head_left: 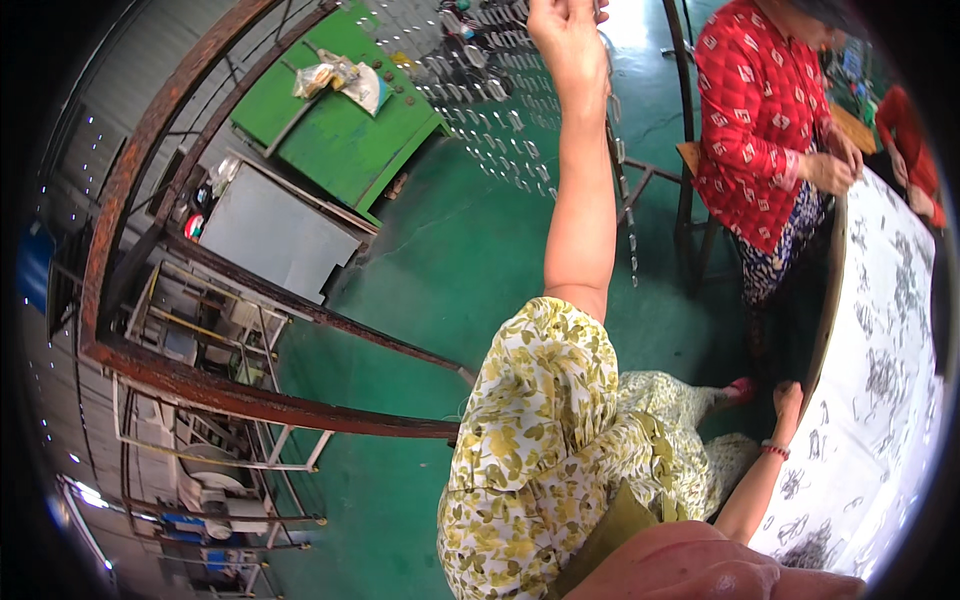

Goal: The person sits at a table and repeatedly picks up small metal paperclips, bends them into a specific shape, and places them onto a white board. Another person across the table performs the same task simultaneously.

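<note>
Far left, we record one blue rounded object (36, 265), partly cut by the dark rim. Next to it, one rusty metal frame (108, 300), its lower bar running right toward the wearer. Near left, beyond that bar, pale metal racks (220, 462). Far left of centre, one flat grey panel (275, 230), beside one green worktop (395, 150) bearing a plastic bag (313, 80) and small loose items. Between and below, green floor (390, 330).

Far centre, we count many hanging strands of metal links (517, 119), in rows to the left of the raised arm. Left hand (568, 20): raised at the upper edge beside these strands, fingers bent and partly cut off; we cannot tell whether it grasps a link. One separate link strand (633, 250) hangs just right of the forearm. Near centre, one yellow-green leaf-print garment (530, 440).

Right hand (788, 402): curled, red bracelet (775, 450) at its wrist, near the left edge of the white worktop; we cannot tell whether anything is in it. On that white worktop (832, 455), dark wire-like pieces (884, 375) lie scattered and heaped. Far right, a co-worker in a red patterned shirt (742, 120) has both hands at the worktop's far end; beyond, a second person's red-orange sleeve (895, 115).
</note>
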`<state>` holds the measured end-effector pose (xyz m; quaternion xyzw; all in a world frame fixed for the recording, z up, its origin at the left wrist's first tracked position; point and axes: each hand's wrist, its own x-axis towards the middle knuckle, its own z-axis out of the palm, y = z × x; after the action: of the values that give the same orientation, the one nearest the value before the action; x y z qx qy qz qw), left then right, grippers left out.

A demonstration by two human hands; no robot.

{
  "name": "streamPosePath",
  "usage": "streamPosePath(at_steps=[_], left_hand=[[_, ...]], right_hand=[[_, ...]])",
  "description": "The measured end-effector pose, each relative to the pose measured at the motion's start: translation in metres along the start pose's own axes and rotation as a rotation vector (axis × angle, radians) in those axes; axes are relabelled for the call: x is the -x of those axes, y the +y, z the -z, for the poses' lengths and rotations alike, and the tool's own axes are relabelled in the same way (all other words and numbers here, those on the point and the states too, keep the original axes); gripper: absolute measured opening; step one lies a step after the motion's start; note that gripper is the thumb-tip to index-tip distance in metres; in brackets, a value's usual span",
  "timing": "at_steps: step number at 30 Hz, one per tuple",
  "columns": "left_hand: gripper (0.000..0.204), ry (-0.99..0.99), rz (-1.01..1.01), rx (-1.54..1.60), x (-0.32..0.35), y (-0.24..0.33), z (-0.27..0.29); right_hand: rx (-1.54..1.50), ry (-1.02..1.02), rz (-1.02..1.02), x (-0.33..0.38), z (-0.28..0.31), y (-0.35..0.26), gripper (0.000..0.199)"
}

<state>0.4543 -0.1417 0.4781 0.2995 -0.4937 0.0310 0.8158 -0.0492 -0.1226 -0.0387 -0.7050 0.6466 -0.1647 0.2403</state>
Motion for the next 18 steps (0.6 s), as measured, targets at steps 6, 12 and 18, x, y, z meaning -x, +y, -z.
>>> streamPosePath(at_steps=[6,12,18], left_hand=[[0.01,0.138,-0.074,-0.091,-0.042,-0.004,0.026],[0.01,0.245,-0.169,-0.278,-0.096,0.012,0.087],[0.015,0.264,-0.356,-0.48,-0.166,0.012,0.114]], right_hand=[[0.034,0.064,-0.067,-0.004,0.008,0.024,0.015],[-0.023,0.051,-0.069,0.011,0.03,-0.013,0.014],[-0.046,0.038,-0.126,0.014,0.033,-0.017,0.016]])
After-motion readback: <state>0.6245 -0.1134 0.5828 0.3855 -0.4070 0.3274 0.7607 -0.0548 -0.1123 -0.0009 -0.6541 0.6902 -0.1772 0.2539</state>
